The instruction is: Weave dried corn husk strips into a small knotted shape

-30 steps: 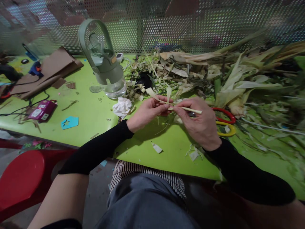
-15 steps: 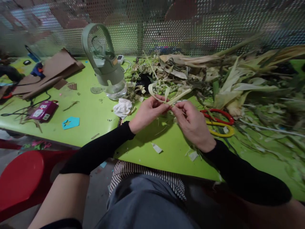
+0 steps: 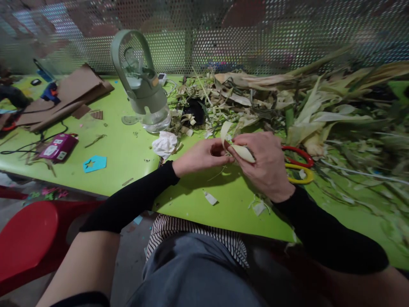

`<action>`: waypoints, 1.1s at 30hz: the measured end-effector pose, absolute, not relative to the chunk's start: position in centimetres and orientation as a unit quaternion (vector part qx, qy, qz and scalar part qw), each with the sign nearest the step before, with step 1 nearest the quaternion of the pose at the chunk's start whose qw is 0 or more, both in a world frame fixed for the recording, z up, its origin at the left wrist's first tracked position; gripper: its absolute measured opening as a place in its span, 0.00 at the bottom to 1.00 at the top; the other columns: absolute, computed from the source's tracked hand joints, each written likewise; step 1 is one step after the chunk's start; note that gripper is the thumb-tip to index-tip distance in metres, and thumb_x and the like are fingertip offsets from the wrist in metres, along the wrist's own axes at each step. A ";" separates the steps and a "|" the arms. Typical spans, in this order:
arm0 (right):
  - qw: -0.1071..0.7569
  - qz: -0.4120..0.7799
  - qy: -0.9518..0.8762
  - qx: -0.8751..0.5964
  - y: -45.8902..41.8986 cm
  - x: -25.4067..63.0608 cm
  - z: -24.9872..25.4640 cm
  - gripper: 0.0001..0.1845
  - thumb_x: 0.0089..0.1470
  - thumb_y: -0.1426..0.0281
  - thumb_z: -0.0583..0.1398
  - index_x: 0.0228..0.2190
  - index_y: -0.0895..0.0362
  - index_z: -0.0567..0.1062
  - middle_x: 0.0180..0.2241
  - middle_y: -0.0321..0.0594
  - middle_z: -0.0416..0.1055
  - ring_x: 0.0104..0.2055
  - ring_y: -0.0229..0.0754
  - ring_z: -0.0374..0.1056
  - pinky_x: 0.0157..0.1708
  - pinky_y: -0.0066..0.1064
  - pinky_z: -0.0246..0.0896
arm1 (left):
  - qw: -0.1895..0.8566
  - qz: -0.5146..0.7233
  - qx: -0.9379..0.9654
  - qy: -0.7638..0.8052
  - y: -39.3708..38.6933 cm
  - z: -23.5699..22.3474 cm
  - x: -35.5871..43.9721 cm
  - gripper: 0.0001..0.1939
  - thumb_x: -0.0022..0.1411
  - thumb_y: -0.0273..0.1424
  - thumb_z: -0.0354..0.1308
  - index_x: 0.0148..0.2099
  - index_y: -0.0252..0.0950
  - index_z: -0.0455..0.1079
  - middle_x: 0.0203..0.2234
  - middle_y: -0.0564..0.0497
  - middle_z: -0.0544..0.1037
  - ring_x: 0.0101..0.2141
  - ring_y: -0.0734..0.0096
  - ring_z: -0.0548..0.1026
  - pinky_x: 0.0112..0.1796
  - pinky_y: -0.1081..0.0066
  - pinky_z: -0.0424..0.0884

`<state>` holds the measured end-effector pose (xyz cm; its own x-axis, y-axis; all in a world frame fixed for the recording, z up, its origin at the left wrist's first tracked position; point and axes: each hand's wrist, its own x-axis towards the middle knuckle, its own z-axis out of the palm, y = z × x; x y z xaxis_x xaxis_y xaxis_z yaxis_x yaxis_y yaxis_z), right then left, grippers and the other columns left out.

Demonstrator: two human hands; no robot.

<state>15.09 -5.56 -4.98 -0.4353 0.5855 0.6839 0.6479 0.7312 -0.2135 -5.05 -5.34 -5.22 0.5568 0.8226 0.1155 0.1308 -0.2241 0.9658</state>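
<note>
A pale corn husk strip (image 3: 243, 153) is pinched between my two hands above the green table (image 3: 191, 194). My left hand (image 3: 204, 154) closes thumb and fingers on the strip's left part, where a curled end stands up. My right hand (image 3: 264, 160) is folded around the other part, with a broad pale piece lying over its fingers. Just right of that hand lie scissors with one red and one yellow handle loop (image 3: 302, 174); their blades are hidden. Small white scraps (image 3: 211, 198) lie on the table below my hands.
Corn husks (image 3: 315, 115) and shreds pile up at the back and right. A bottle with a carry loop (image 3: 148, 94) stands back left, beside crumpled tissue (image 3: 165, 144). Farther left are a purple box (image 3: 59, 147), blue cutout (image 3: 95, 163) and brown cardboard (image 3: 72, 91). A red stool (image 3: 28, 238) stands lower left.
My right hand has turned over and moved slightly up and right, folding the strip's long end back over its fingers. My left hand has shifted a little downward, still pinching the strip.
</note>
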 end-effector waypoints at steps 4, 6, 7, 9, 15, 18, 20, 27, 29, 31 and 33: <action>0.446 -0.009 -0.812 -0.376 -5.5 15.2 -4.7 0.09 0.66 0.60 0.64 0.40 0.50 0.72 0.40 0.45 0.76 0.41 0.52 0.72 0.36 0.45 0.68 | 0.608 0.371 0.633 0.302 -5.3 -5.4 -5.1 0.11 0.68 0.36 0.64 0.44 0.32 0.72 0.35 0.50 0.79 0.34 0.76 0.75 0.41 0.69 0.73; 0.437 -0.009 -0.808 -0.396 -5.5 15.3 -4.4 0.10 0.66 0.60 0.64 0.36 0.50 0.71 0.38 0.46 0.75 0.40 0.52 0.71 0.36 0.45 0.67 | 0.610 0.400 0.605 0.318 -5.3 -5.5 -5.0 0.12 0.68 0.37 0.65 0.41 0.33 0.71 0.33 0.51 0.79 0.33 0.76 0.75 0.41 0.69 0.73; 0.425 -0.002 -0.810 -0.404 -5.5 15.3 -4.4 0.10 0.66 0.60 0.63 0.35 0.50 0.72 0.36 0.45 0.75 0.39 0.52 0.71 0.36 0.45 0.67 | 0.609 0.412 0.594 0.327 -5.3 -5.6 -5.0 0.11 0.69 0.36 0.65 0.41 0.33 0.70 0.33 0.52 0.78 0.33 0.76 0.75 0.41 0.69 0.72; 0.402 0.029 -0.818 -0.411 -5.4 15.3 -4.4 0.09 0.68 0.62 0.62 0.34 0.50 0.74 0.33 0.44 0.75 0.36 0.51 0.71 0.36 0.45 0.67 | 0.605 0.426 0.580 0.340 -5.4 -5.5 -4.9 0.10 0.69 0.34 0.64 0.40 0.33 0.70 0.32 0.52 0.78 0.33 0.77 0.75 0.41 0.69 0.72; 0.441 0.078 -0.805 -0.390 -5.7 15.0 -4.9 0.08 0.68 0.62 0.62 0.35 0.49 0.80 0.35 0.42 0.79 0.39 0.51 0.75 0.39 0.45 0.70 | 0.641 0.389 0.561 0.352 -5.6 -5.1 -4.8 0.10 0.70 0.35 0.63 0.42 0.32 0.71 0.35 0.50 0.81 0.35 0.75 0.78 0.44 0.67 0.74; 0.457 0.048 -0.812 -0.360 -5.9 15.0 -4.9 0.05 0.66 0.63 0.65 0.36 0.47 0.82 0.37 0.41 0.81 0.41 0.51 0.76 0.41 0.46 0.71 | 0.665 0.367 0.539 0.364 -5.6 -4.8 -4.7 0.09 0.72 0.35 0.59 0.42 0.32 0.71 0.34 0.50 0.81 0.34 0.76 0.78 0.44 0.67 0.74; 0.440 0.035 -0.834 -0.331 -5.9 15.1 -4.7 0.05 0.66 0.65 0.65 0.39 0.46 0.83 0.38 0.41 0.81 0.42 0.51 0.76 0.42 0.47 0.71 | 0.665 0.345 0.550 0.369 -5.7 -4.6 -4.7 0.08 0.72 0.32 0.58 0.40 0.32 0.70 0.32 0.51 0.80 0.33 0.77 0.77 0.43 0.68 0.74; 0.385 0.067 -0.848 -0.357 -6.1 15.1 -4.3 0.10 0.70 0.62 0.60 0.40 0.48 0.81 0.39 0.43 0.80 0.44 0.53 0.77 0.43 0.49 0.73 | 0.605 0.312 0.646 0.346 -6.1 -3.5 -5.0 0.06 0.66 0.30 0.63 0.38 0.32 0.71 0.31 0.52 0.76 0.33 0.77 0.74 0.41 0.71 0.73; 0.398 0.081 -0.834 -0.373 -6.3 15.0 -4.1 0.09 0.69 0.63 0.60 0.40 0.48 0.80 0.38 0.44 0.80 0.41 0.53 0.76 0.41 0.49 0.73 | 0.617 0.326 0.640 0.322 -6.2 -3.6 -5.1 0.13 0.71 0.39 0.60 0.39 0.32 0.72 0.34 0.49 0.78 0.35 0.74 0.76 0.43 0.69 0.75; 0.406 0.096 -0.822 -0.388 -6.4 14.9 -3.9 0.06 0.68 0.63 0.62 0.40 0.48 0.80 0.37 0.44 0.79 0.37 0.52 0.74 0.38 0.48 0.73 | 0.631 0.337 0.623 0.318 -6.2 -3.9 -5.1 0.21 0.73 0.47 0.57 0.41 0.33 0.72 0.37 0.46 0.80 0.39 0.72 0.79 0.46 0.68 0.77; 0.407 0.104 -0.820 -0.389 -6.3 14.9 -3.8 0.04 0.66 0.64 0.64 0.39 0.49 0.79 0.36 0.44 0.79 0.37 0.52 0.74 0.37 0.47 0.72 | 0.636 0.339 0.613 0.325 -6.2 -4.3 -5.1 0.24 0.73 0.52 0.54 0.43 0.34 0.72 0.39 0.44 0.81 0.41 0.69 0.80 0.48 0.66 0.78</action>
<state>14.88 -6.35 -3.81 -0.3658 0.7233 0.5857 0.5534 0.6750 -0.4880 -5.11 -6.16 -4.25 0.5588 0.8293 0.0030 -0.0338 0.0191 0.9992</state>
